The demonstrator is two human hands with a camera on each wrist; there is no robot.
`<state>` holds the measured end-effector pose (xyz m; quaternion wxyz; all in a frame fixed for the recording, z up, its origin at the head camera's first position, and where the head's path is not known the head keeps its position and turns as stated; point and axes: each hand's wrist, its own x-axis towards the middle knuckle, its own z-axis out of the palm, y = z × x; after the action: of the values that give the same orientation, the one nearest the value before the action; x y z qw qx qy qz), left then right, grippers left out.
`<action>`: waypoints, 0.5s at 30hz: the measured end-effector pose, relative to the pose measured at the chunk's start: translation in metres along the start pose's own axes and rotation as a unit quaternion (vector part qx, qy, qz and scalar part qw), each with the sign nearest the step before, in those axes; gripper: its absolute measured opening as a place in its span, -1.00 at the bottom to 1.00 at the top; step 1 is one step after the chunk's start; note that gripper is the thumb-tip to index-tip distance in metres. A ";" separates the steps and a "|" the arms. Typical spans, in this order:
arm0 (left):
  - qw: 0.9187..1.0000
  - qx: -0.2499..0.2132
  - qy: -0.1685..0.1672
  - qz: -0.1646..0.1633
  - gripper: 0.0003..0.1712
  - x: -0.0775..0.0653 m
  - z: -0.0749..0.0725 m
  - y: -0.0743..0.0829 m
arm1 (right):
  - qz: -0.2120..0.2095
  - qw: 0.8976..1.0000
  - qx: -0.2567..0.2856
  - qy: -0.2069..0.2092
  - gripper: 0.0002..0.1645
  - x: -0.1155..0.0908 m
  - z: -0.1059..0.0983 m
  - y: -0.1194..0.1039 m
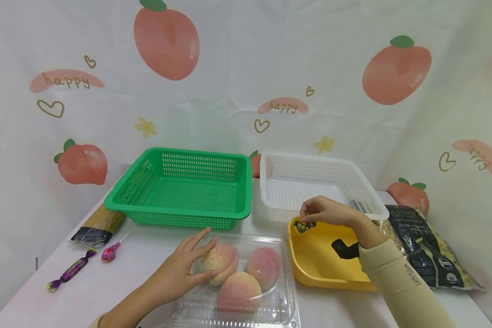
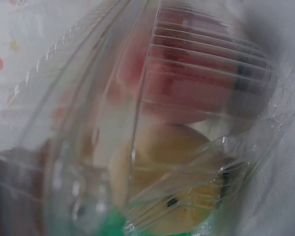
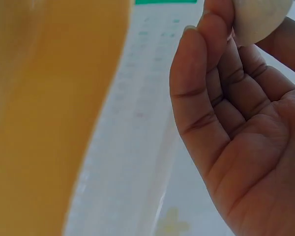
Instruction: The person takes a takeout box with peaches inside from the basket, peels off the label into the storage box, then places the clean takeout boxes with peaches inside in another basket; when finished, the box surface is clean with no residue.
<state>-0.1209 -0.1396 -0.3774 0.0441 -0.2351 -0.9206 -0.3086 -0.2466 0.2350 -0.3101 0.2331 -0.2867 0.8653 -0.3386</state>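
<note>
My left hand rests with spread, loosely extended fingers on the left side of a clear plastic clamshell box. Three pink-and-yellow peaches lie inside it; the left wrist view shows the box wall close up. My right hand is above the far left corner of a yellow basin. Between its thumb and fingers it pinches a small pale rounded piece, whose kind I cannot tell. In the head view a black-and-gold label shows just under those fingertips.
A green basket and a white basket stand behind. At left lie a pack of dry noodles, a purple wrapped candy and a pink lollipop. A black printed bag lies right of the basin.
</note>
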 end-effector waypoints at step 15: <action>0.999 0.028 0.006 -0.043 -0.20 -0.002 -0.004 0.005 | 0.036 0.999 0.036 0.019 -0.75 -0.041 -0.003 0.029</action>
<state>-0.1169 -0.1394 -0.3715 0.0428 -0.1919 -0.9378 -0.2863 -0.2283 0.2813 -0.3201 0.2391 -0.2402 0.8665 -0.3665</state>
